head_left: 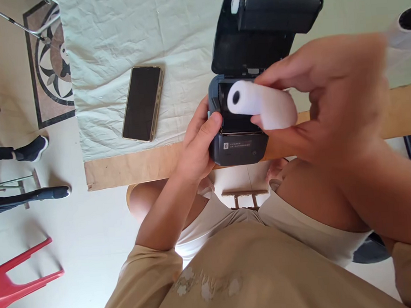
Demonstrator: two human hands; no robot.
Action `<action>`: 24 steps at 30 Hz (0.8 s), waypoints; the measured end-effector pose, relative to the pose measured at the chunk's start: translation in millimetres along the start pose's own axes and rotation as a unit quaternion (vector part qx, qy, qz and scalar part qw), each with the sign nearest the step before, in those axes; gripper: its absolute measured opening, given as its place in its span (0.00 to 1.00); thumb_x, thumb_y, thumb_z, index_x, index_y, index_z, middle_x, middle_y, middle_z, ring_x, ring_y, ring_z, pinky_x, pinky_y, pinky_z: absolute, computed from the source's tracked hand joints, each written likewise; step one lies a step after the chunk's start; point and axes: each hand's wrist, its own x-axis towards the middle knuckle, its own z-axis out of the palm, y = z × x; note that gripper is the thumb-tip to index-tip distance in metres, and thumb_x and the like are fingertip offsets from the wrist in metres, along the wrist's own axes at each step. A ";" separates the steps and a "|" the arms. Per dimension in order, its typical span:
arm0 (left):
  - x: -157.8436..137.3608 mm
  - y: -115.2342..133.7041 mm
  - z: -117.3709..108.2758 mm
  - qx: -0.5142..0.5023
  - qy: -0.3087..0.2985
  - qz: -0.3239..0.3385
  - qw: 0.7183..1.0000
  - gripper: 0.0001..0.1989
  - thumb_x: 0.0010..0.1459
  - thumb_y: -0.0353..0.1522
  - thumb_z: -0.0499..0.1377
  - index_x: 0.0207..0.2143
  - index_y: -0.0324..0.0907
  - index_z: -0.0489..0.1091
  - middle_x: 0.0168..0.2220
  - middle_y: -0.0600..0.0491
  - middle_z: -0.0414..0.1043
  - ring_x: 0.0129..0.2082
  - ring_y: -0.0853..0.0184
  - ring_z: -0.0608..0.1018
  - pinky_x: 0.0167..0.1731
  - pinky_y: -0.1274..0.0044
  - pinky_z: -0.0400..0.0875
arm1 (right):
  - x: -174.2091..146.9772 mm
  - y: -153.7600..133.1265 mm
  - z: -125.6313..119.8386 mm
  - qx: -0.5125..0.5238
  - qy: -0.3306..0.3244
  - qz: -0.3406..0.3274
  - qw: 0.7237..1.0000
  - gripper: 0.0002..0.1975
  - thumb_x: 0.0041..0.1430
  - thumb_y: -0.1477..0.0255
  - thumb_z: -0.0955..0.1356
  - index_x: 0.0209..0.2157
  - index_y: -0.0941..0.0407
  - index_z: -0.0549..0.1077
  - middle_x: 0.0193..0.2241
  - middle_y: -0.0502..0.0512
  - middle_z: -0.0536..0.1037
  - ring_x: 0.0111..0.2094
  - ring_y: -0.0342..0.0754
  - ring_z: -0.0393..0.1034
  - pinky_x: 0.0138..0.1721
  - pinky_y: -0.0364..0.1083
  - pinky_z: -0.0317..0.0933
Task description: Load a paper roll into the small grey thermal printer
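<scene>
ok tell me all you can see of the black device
The black device, apparently plastic, is at the table edge, its lid open. A white symbol and small print mark its near face. The left hand grips its side; the right hand holds a white roll over its open compartment.

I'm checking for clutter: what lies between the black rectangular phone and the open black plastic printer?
The head view shows wrinkled pale green cloth there, then the left hand, which holds the printer by its side.
</scene>
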 end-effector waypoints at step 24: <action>1.8 -21.0 -18.5 0.021 -0.061 0.017 0.998 0.51 0.54 0.59 0.80 0.74 0.59 0.66 0.60 0.51 0.85 0.59 0.45 0.87 0.54 0.63 0.86 | -10.3 3.4 15.8 -0.028 0.117 -0.304 0.945 0.19 0.78 0.53 0.66 0.34 0.45 0.79 0.32 0.48 0.83 0.35 0.49 0.80 0.39 0.55 0.73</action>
